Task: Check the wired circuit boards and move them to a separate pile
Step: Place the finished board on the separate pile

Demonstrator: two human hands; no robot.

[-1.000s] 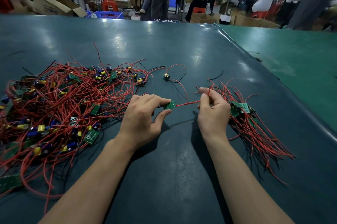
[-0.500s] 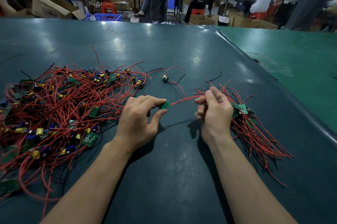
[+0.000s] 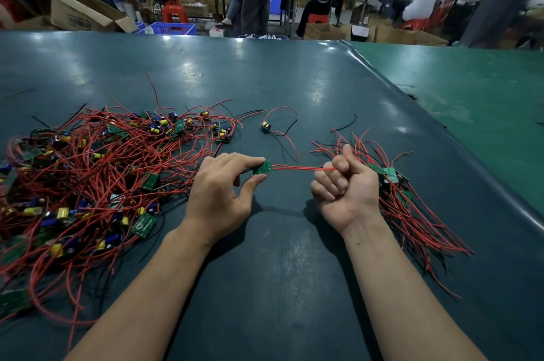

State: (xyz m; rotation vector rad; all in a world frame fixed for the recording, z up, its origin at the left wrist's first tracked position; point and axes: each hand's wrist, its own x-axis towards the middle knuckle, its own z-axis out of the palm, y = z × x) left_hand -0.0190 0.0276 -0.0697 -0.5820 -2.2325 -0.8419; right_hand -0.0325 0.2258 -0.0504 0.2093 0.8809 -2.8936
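Note:
My left hand (image 3: 219,190) pinches a small green circuit board (image 3: 263,168) between fingertips and thumb, just above the dark green table (image 3: 265,272). Its red wires (image 3: 297,168) run taut to the right into my right hand (image 3: 344,187), which is curled round them, palm turned toward me. A big tangled pile of wired boards (image 3: 97,184) with red wires and yellow and blue parts lies to the left. A smaller, neater pile of wired boards (image 3: 403,204) lies just right of my right hand.
One loose wired board (image 3: 265,126) and a stray black wire (image 3: 344,125) lie beyond my hands. A lighter green table (image 3: 471,101) adjoins on the right. Cardboard boxes (image 3: 79,12), stools and several people stand past the far edge.
My right hand has rolled palm-up and curled tighter round the red wires, which now stretch straight. My left hand still pinches the same board, hardly moved.

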